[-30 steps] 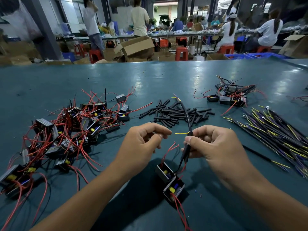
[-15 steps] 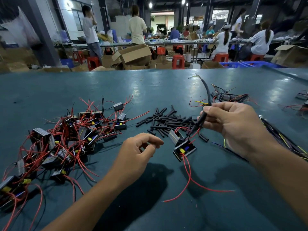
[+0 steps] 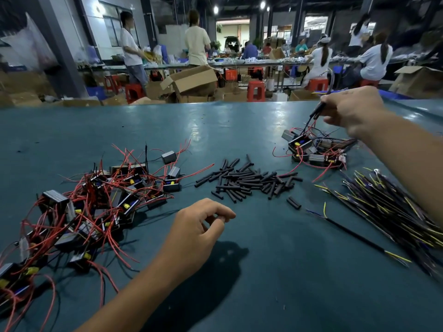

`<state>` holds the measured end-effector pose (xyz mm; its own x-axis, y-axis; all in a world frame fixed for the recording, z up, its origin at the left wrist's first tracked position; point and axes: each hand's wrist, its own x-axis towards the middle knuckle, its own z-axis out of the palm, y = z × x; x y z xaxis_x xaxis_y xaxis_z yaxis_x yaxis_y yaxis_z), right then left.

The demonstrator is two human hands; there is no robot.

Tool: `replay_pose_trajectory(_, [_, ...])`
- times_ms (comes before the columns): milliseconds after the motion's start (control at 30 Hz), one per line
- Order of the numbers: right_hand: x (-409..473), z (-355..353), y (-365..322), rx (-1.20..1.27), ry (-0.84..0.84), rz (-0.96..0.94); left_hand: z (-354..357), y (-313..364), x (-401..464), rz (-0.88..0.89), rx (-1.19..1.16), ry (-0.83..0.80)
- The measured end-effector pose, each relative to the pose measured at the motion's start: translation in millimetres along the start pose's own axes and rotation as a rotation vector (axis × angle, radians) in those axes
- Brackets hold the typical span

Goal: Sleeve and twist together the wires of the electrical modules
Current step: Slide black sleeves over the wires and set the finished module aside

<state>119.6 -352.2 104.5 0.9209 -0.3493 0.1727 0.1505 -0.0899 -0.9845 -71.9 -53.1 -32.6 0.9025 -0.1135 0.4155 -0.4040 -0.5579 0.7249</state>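
Our right hand (image 3: 352, 111), pinching the sleeved wire (image 3: 317, 111), has carried the module (image 3: 298, 143) to the finished pile (image 3: 321, 154); our left hand (image 3: 199, 226) hangs released, ready for another.

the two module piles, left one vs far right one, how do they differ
The left pile is bigger and sprawls wide near the left hand, which holds nothing; the right pile is small and compact. The right hand pinches a sleeved wire above the right pile. Both hold black modules with red wires.
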Motion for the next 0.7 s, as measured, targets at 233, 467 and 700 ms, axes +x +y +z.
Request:
replay_pose_trajectory(233, [83,-4,29,-0.233,0.07,0.112,3,-5,3,0.023,0.049,-0.002])
replay_pose_trajectory(467, [90,-5,56,0.256,0.053,0.367,1,-5,3,0.031,0.075,-0.024])
replay_pose_trajectory(700, [7,-31,59,1.148,0.246,0.207,4,-3,3,0.06,0.093,-0.031])
